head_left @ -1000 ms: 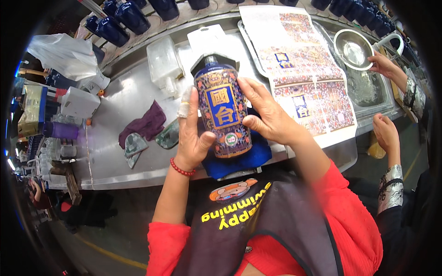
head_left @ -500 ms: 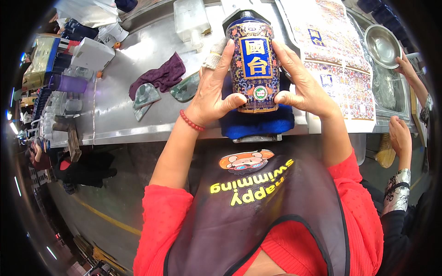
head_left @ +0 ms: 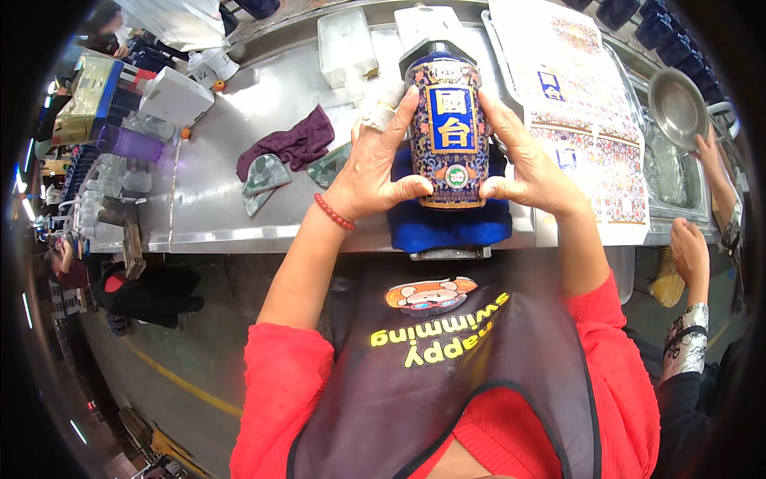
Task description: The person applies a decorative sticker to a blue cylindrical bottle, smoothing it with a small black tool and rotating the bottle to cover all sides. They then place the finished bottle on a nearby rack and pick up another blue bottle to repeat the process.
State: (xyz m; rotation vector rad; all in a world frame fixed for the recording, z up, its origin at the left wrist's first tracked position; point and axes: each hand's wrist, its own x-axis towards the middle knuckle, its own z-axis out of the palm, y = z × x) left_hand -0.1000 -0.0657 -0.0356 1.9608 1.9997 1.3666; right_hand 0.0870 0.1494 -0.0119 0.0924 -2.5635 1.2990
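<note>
A dark blue bottle (head_left: 452, 172) with an ornate floral wrap and a blue, gold-edged front panel rests on a blue cloth-covered stand (head_left: 447, 227). My left hand (head_left: 371, 172) is at the bottle's left side, thumb near its lower edge and fingers along the upper side. My right hand (head_left: 531, 164) mirrors it on the right side, so the bottle sits between both hands. A whitish wrap (head_left: 383, 112) covers part of a finger on my left hand. The back of the bottle is hidden.
Printed label sheets (head_left: 590, 184) lie on the right. Beyond them, a co-worker's hand (head_left: 706, 152) holds a metal bowl (head_left: 677, 108) over a sink (head_left: 678, 211). On the steel table (head_left: 207, 176) are a purple cloth (head_left: 299, 140), green scraper-like pieces (head_left: 265, 174) and a clear plastic container (head_left: 347, 52).
The view has shifted slightly, so the table scene sits lower in it. Both hands keep the same hold on the bottle. The co-worker's metal bowl appears more tilted.
</note>
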